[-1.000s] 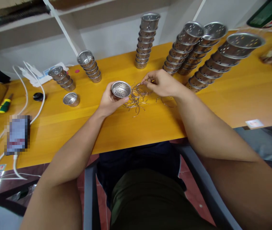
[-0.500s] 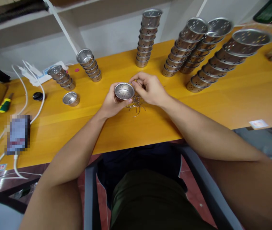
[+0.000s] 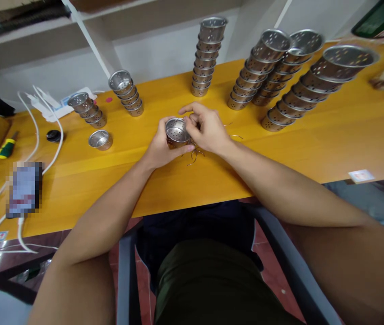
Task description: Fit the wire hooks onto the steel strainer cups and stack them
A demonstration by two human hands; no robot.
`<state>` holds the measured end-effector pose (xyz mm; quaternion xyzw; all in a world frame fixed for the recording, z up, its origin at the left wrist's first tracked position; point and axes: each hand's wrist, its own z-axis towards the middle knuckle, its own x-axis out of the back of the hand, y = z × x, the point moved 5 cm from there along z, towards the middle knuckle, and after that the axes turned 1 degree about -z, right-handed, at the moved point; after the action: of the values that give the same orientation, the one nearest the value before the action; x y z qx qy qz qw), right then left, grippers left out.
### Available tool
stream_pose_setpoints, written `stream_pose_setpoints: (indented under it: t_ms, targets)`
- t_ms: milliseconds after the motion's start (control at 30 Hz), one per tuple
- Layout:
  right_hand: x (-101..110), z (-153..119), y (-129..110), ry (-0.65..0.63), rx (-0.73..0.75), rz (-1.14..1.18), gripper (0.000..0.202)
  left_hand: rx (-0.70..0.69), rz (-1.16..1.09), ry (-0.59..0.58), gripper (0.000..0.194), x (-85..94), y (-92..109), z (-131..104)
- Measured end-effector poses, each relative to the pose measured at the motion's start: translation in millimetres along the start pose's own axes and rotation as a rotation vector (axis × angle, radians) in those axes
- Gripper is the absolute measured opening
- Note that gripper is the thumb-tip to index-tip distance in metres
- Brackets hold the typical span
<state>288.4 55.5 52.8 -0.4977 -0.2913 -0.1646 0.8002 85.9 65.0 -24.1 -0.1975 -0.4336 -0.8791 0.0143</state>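
Note:
Near the middle of the yellow table, my left hand is wrapped round a perforated metal cup, whose mouth faces up. My right hand is at the cup's right rim, thumb and index finger pinched there; whatever they grip is too small to make out. Thin curved metal wires lie on the table below the hands, partly hidden by them. A single metal cup stands by itself to the left.
Stacks of perforated cups stand at the back left, back middle and right. On the left of the table are a phone, white cables, a screwdriver and a black round object. White shelving rises behind.
The cup and my left hand have shifted slightly right and the cup is tilted a little differently. My right hand has moved slightly left over the rim; more wires show to its right.

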Motion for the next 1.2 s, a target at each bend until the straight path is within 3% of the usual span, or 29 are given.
stream_pose_setpoints:
  t_ms: [133,267,467,567,700,900,1200]
  targets:
    - [-5,0,-1,0.016,-0.004,0.045,0.026,0.046,0.06,0.043,0.111,5.0,14,2]
    - [-4,6,5,-0.013,0.051,0.244,0.023,0.067,0.084,0.073,0.106,10.1,25,2]
    - [6,10,6,-0.377,0.162,0.604,0.052,0.099,-0.003,0.023,0.096,15.7,21,4]
    - [9,8,4,-0.465,0.186,0.67,0.067,0.083,-0.082,-0.029,0.096,14.2,14,2]
    - [7,8,3,-0.434,0.165,0.678,0.073,0.052,-0.087,-0.064,0.11,10.5,7,0]
    - [0,8,5,-0.363,0.179,0.657,0.075,0.024,0.024,-0.034,0.1,12.7,6,1]
    - [-5,10,9,-0.389,0.259,0.729,0.068,0.056,0.061,-0.086,0.098,14.0,13,0]
